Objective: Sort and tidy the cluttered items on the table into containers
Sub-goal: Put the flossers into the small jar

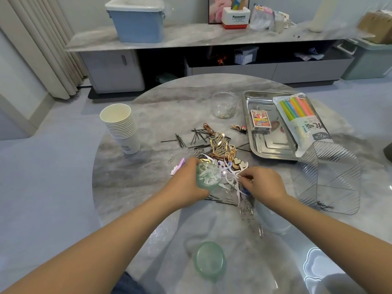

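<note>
While the round marble table [148,115] is carrying the clutter, a steel tray [273,149] is sitting at far right holding a straw packet [301,115] and a card box [260,120]; a paper-cup stack [122,128] is standing at left; the left hand [186,183] is gripping a small green-tinted jar [209,177] tilted among the clips; the right hand [263,183] is pinching a white paper piece [232,178] just beside it; the green lid [210,259] is lying nearest the person
</note>
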`<control>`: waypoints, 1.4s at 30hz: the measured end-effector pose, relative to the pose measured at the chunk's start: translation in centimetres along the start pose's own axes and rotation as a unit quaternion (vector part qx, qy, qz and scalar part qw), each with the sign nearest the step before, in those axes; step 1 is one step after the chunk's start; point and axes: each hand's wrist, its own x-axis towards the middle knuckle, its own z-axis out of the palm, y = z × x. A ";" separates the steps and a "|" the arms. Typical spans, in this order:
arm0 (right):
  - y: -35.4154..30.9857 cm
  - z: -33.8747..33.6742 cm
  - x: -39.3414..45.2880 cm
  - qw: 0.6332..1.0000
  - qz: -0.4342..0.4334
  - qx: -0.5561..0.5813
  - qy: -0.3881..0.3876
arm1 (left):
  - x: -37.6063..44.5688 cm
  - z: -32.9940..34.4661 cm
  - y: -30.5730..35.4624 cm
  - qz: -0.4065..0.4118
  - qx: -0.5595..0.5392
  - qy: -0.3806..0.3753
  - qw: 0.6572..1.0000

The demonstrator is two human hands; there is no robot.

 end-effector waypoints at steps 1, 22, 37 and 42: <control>0.2 -0.4 -0.2 0.998 0.024 0.053 0.001 | 0.0 0.1 0.1 0.002 0.000 -0.003 1.000; -0.7 -3.7 -3.2 0.876 0.175 0.414 -0.173 | -2.5 2.7 -0.1 0.038 0.023 -0.241 0.970; -2.3 -2.7 -3.5 0.812 0.168 0.525 -0.190 | -0.4 1.6 2.2 -0.201 -0.481 -0.025 0.853; -2.1 -2.8 -3.1 0.828 0.154 0.512 -0.166 | -0.4 1.3 1.9 -0.186 -0.443 -0.013 0.877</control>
